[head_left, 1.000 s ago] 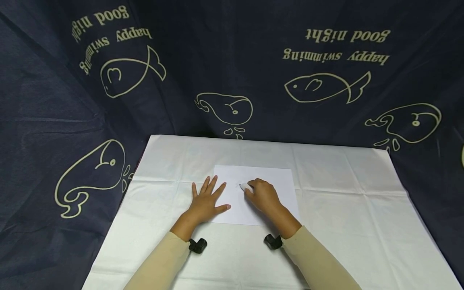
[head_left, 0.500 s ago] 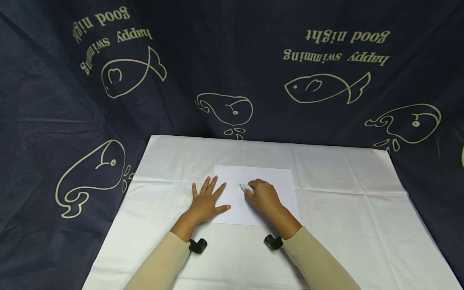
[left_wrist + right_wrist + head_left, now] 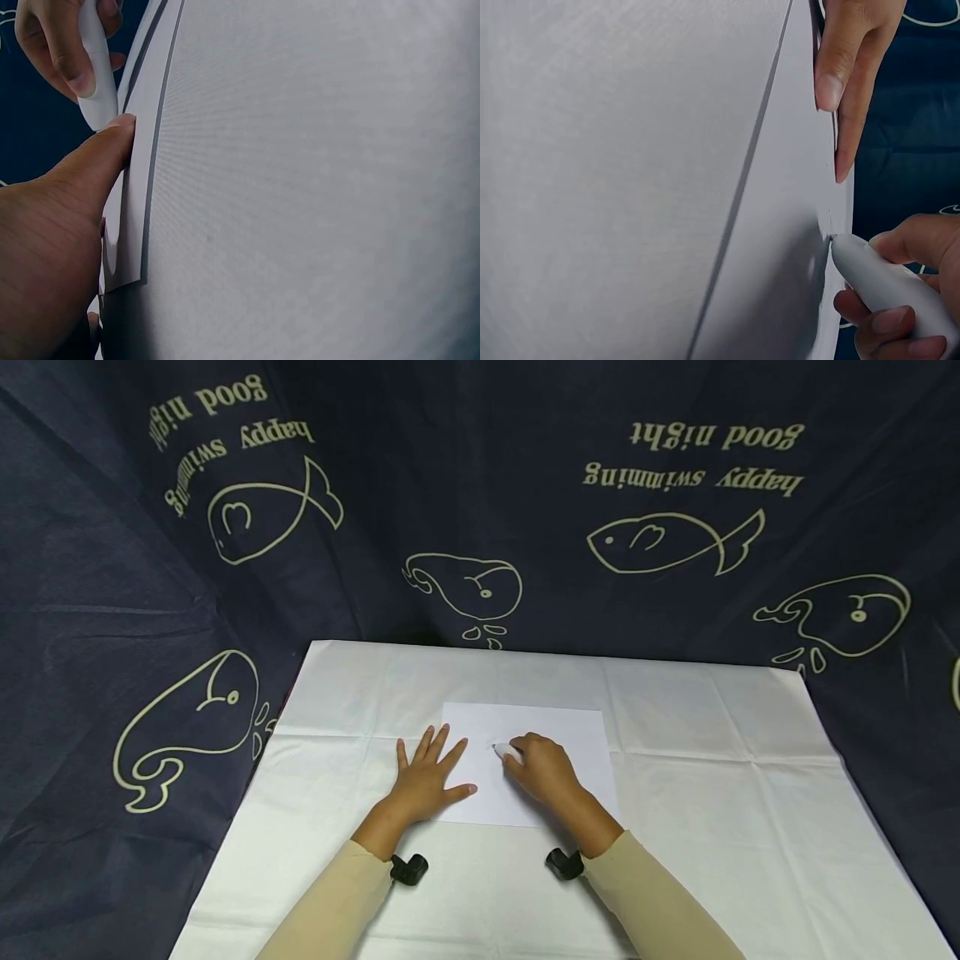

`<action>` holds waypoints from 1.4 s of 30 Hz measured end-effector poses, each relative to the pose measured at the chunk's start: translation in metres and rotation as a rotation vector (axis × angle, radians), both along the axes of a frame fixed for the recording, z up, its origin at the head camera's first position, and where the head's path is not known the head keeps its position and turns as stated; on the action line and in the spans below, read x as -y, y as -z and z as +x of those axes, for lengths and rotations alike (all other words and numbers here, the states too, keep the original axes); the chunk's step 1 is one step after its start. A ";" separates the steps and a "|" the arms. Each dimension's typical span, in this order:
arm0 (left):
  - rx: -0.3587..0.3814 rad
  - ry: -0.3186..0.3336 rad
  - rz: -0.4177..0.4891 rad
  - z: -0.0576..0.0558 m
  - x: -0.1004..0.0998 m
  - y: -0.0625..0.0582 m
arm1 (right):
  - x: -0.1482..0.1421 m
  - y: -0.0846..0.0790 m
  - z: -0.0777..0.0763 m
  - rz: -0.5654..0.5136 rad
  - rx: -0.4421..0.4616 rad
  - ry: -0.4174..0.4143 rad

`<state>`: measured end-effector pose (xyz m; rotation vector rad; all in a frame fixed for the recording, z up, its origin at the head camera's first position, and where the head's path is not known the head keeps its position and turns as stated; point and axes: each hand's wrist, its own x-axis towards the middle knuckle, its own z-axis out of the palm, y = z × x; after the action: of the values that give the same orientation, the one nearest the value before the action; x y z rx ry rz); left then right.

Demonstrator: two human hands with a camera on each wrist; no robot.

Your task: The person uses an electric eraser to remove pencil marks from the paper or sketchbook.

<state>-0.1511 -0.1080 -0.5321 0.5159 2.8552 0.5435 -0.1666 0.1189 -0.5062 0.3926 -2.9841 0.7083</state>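
Observation:
A sheet of white paper [image 3: 555,727] lies on the table. My left hand [image 3: 422,779] rests on the paper's left part with its fingers spread. In my right hand [image 3: 546,768] I grip a thick white pen [image 3: 885,281] with a rounded body and a small dark tip. That tip is right at the paper's surface, slightly left of the sheet's middle, near some faint marks [image 3: 491,739]. The left wrist view shows the pen [image 3: 96,67] beyond my left thumb. My right fingers curl around its body and hide its back end in the head view.
A white cloth [image 3: 712,793] with fold creases covers the table. Behind and to the left hangs a dark blue curtain [image 3: 465,460] with whale and fish outlines. Black wrist cameras [image 3: 409,869] sit at both cuffs of the beige sleeves [image 3: 330,902].
My right hand and the pen tip have shifted very slightly left and towards me. My left hand and the paper stay in place.

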 end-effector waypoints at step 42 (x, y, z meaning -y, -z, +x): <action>-0.016 0.000 -0.002 0.000 0.000 0.001 | 0.004 0.000 0.002 0.028 0.005 0.021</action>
<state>-0.1510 -0.1081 -0.5335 0.5218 2.8712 0.5383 -0.1649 0.1149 -0.5066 0.3615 -3.0015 0.6675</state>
